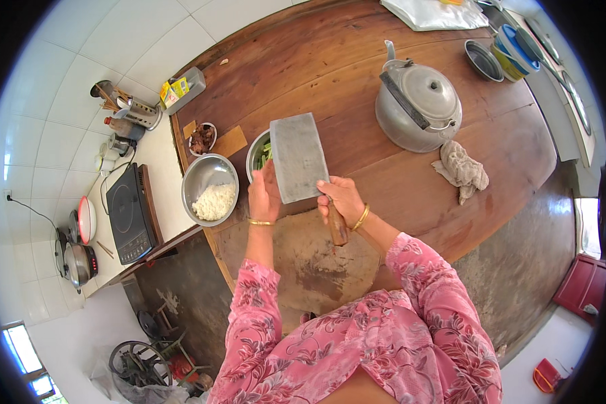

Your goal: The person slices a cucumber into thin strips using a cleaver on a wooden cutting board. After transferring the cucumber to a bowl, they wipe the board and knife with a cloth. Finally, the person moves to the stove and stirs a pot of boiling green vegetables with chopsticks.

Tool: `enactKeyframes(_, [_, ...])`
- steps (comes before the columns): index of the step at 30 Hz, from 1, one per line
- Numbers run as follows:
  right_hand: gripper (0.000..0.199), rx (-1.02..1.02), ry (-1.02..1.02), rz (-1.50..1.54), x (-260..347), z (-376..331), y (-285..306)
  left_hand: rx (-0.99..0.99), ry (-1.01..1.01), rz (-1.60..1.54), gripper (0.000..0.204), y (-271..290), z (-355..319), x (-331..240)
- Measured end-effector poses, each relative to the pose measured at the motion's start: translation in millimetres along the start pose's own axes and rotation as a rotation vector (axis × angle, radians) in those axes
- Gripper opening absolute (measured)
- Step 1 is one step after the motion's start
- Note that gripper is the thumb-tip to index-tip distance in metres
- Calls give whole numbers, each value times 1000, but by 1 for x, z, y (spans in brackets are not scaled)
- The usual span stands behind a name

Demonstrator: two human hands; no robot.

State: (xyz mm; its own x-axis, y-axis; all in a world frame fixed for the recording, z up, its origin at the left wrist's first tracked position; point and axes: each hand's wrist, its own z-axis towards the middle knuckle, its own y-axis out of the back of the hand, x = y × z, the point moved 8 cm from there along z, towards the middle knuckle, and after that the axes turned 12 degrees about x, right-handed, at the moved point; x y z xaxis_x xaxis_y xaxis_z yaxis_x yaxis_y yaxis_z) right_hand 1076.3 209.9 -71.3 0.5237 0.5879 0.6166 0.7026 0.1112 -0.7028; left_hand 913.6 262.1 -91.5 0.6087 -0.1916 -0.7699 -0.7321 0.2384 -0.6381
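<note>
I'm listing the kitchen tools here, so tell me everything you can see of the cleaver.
The cleaver has a broad, nearly rectangular blade of dull grey, metal-looking material and a brown, wooden-looking handle. The right hand grips the handle; the blade points away from the person, one flat face to the camera, hiding part of a bowl. The left hand is at its left edge; contact there is unclear.

Cannot make out any words or numbers; see only blurred print on the yellow packet (176, 88) in the grey box (194, 80), and tiny marks (equally unreadable) on the black cooktop's control panel (136, 252).
</note>
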Motion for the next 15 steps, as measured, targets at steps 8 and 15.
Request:
enactKeyframes(8, [18,50,-102,-24,-31,1,9,101,-92,-443,88,-16,-8,-4])
enactKeyframes(15, [18,-23,-233,-247,-34,-91,38,-81,-177,-335,62,14,29,-33])
